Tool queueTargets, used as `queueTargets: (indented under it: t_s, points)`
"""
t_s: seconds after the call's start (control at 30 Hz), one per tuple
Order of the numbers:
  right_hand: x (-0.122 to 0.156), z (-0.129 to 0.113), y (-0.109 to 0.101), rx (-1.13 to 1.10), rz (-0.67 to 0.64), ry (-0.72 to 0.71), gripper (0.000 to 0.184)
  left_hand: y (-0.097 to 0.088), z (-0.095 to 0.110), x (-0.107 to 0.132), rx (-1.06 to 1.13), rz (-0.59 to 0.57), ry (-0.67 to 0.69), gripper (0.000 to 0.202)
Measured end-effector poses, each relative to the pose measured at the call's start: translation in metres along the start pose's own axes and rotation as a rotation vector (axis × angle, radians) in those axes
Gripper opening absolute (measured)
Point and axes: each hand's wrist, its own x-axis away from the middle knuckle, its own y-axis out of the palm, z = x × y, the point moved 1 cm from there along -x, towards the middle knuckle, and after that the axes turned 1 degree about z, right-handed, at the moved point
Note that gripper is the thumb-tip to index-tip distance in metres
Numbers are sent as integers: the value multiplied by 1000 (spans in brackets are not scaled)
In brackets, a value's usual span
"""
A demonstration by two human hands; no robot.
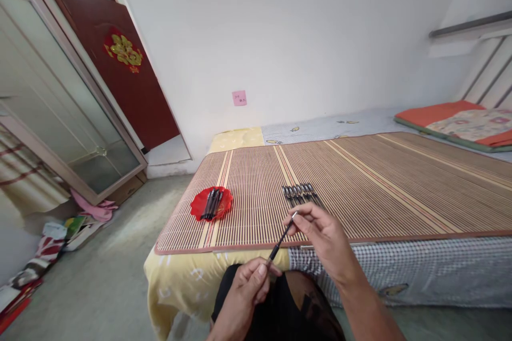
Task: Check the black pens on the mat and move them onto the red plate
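Note:
A thin black pen point(281, 241) with a silvery tip slants between both hands above the bed's front edge. My left hand point(248, 282) is closed on its lower end, thumb pressed over the fingers. My right hand point(320, 234) pinches the upper tip end between thumb and fingers. Just beyond the right hand, a row of several black pens point(301, 193) lies side by side on the striped bamboo mat point(380, 181). Further left on the mat, a red dish point(212, 203) holds a few more black pens.
The mat covers a bed with a yellow sheet point(180, 277) hanging at the front and an orange-edged pillow point(460, 122) at the far right. A dark red door point(120, 64), a glass-fronted cabinet point(60, 117) and clutter on the floor point(60, 240) are at the left.

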Motion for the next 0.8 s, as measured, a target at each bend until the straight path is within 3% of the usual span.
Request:
queueTargets:
  t_s: [0.17, 0.3, 0.8]
  points:
    - [8, 14, 13, -30, -165, 118, 25, 13, 11, 2, 169, -12, -15, 47]
    - [12, 17, 17, -19, -262, 127, 23, 16, 13, 4, 298, -36, -38, 43]
    - [9, 33, 20, -51, -220, 139, 23, 13, -6, 0, 411, -106, -41, 38]
